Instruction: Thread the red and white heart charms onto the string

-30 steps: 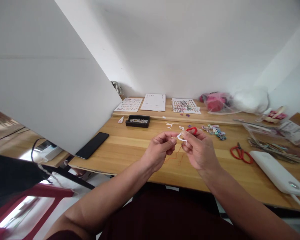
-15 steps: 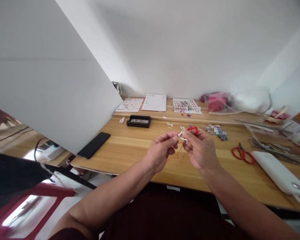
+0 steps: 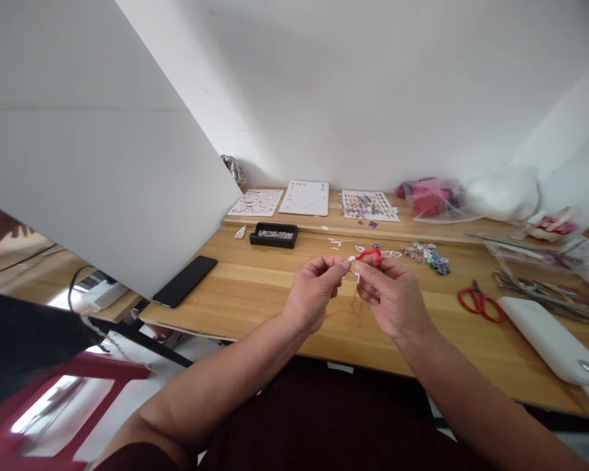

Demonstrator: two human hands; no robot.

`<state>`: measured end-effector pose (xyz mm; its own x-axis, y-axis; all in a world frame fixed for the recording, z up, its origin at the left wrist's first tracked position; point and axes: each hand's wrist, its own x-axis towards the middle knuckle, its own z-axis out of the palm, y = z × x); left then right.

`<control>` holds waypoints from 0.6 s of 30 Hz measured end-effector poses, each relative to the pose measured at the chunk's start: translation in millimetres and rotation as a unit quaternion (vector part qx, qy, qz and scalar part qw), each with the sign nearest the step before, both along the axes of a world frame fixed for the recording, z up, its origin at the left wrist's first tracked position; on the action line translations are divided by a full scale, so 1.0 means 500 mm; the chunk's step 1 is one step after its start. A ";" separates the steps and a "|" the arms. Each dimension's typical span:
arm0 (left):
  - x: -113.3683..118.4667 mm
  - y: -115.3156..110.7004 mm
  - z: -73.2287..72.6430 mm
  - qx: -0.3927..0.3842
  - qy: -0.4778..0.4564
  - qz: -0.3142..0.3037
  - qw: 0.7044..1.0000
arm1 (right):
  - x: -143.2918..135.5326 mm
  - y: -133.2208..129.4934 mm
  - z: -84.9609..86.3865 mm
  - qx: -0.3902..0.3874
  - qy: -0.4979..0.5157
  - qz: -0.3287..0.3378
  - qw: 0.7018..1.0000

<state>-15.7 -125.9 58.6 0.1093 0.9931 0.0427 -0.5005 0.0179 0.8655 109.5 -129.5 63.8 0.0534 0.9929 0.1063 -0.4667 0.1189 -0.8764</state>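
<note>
Above the wooden desk, my left hand (image 3: 313,292) pinches the left side of a small white piece (image 3: 352,259), too small to make out its kind. My right hand (image 3: 390,292) is closed on the right side of that same piece, thumb and fingertips together. A thick red cord (image 3: 373,254) curves up over my right fingers. Thin orange-red thread (image 3: 352,307) hangs below the two hands. Just beyond my fingers lie white scraps (image 3: 341,241) and a pile of small colourful round pieces (image 3: 427,255).
Red-handled scissors (image 3: 481,304) and a white power bank (image 3: 550,340) lie at the right. A black tray (image 3: 273,235) of small bits and a phone (image 3: 185,281) sit to the left. Patterned sheets (image 3: 370,206) line the back ledge. Another person's hand (image 3: 2,222) shows at far left, past a white partition (image 3: 88,144).
My fingertips have drawn closer together around the white piece. Its loose white end now shows less. Another person's hand has come into view at the far left.
</note>
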 end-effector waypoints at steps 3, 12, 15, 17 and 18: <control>0.001 0.002 -0.003 0.024 0.020 0.014 0.999 | -0.001 0.001 -0.001 -0.016 0.012 0.010 1.000; -0.027 -0.001 0.007 0.343 0.216 0.158 0.900 | 0.014 -0.009 -0.004 0.061 -0.013 0.050 0.997; -0.044 -0.004 0.014 0.494 0.299 0.218 0.787 | 0.023 -0.013 -0.005 0.094 -0.024 0.082 0.992; -0.056 -0.006 0.015 0.565 0.334 0.250 0.712 | 0.027 -0.014 -0.006 0.119 -0.034 0.087 0.988; -0.062 -0.007 0.015 0.592 0.348 0.260 0.679 | 0.029 -0.014 -0.006 0.130 -0.039 0.086 0.987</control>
